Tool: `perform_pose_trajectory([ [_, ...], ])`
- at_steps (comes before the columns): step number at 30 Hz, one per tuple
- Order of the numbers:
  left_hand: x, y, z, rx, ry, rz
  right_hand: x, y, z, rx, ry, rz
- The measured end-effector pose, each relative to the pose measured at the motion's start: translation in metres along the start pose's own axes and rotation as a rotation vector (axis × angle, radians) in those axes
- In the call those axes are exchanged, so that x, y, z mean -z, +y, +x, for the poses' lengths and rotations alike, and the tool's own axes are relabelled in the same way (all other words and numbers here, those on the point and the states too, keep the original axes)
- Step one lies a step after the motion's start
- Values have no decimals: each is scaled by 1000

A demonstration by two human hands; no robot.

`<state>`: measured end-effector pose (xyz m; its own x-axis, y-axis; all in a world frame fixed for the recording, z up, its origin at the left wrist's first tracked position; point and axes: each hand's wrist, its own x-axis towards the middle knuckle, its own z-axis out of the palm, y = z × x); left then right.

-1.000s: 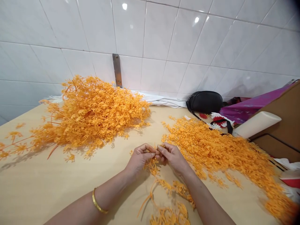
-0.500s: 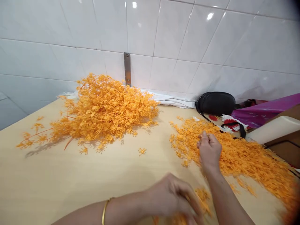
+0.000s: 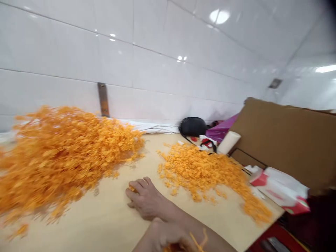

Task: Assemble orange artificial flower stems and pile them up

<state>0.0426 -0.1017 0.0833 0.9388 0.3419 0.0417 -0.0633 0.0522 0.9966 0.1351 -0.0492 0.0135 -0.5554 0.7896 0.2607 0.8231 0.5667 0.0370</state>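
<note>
My right hand (image 3: 146,200) is down on the table between two orange heaps, its fingers curled over a small orange plastic flower piece (image 3: 132,188). Below it, at the lower edge, my left hand (image 3: 166,233) is closed around several orange pieces, and thin orange stems (image 3: 198,243) stick out of its grip. It overlaps my right forearm, so part of it is cut off and blurred. On the left lies a big bunch of orange plastic flower stems (image 3: 70,154). A flatter pile of loose orange flower pieces (image 3: 202,169) spreads to the right.
A black pouch (image 3: 193,126) rests near the tiled wall beside red and white flowers (image 3: 207,142). Further right are a purple sheet (image 3: 222,128), a cream roll (image 3: 229,142), a large cardboard box (image 3: 283,140) and a red and white packet (image 3: 280,190) by the table's edge.
The view has swung to the right. My right hand has left the loose pile and moved left onto the single flower piece. My left hand is now beside my right forearm.
</note>
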Motion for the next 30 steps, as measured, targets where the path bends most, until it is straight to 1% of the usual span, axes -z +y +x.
perform_pose_trajectory([
  [1,2,1,0,-13,56,5,-2,11,-1,-71,-18,-47],
  [3,10,3,-1,-36,207,15,-4,36,-5,-271,-48,-136],
  [5,26,3,-1,-36,377,24,-2,59,-9,-494,-75,-206],
  [6,36,1,0,-27,448,24,0,68,-10,-580,-76,-230],
  [7,47,-1,1,-16,514,11,3,74,-11,-638,-62,-246],
  [8,57,-5,3,-7,577,-18,7,78,-11,-665,-32,-249],
  [10,75,-14,6,-9,662,-118,13,76,-10,-668,75,-197],
  [12,89,-24,8,-23,696,-250,17,67,-7,-661,204,-39],
  [14,98,-32,10,-28,721,-343,18,56,-6,-646,304,240],
  [15,101,-36,11,-32,740,-366,17,51,-6,-639,333,427],
  [16,104,-39,12,-39,755,-386,15,46,-6,-630,337,639],
  [18,109,-44,13,-44,783,-411,13,35,-7,-610,281,1037],
  [19,110,-45,13,-47,793,-417,12,30,-8,-595,231,1188],
  [20,111,-46,13,-50,802,-416,11,25,-8,-575,173,1294],
  [22,113,-47,12,-63,815,-396,9,16,-8,-529,73,1391],
  [24,115,-47,11,-72,825,-375,6,10,-7,-503,42,1404],
  [26,115,-47,11,-73,833,-371,3,10,-6,-513,78,1370],
  [30,112,-47,13,-81,842,-391,-2,16,-6,-553,187,1258],
])
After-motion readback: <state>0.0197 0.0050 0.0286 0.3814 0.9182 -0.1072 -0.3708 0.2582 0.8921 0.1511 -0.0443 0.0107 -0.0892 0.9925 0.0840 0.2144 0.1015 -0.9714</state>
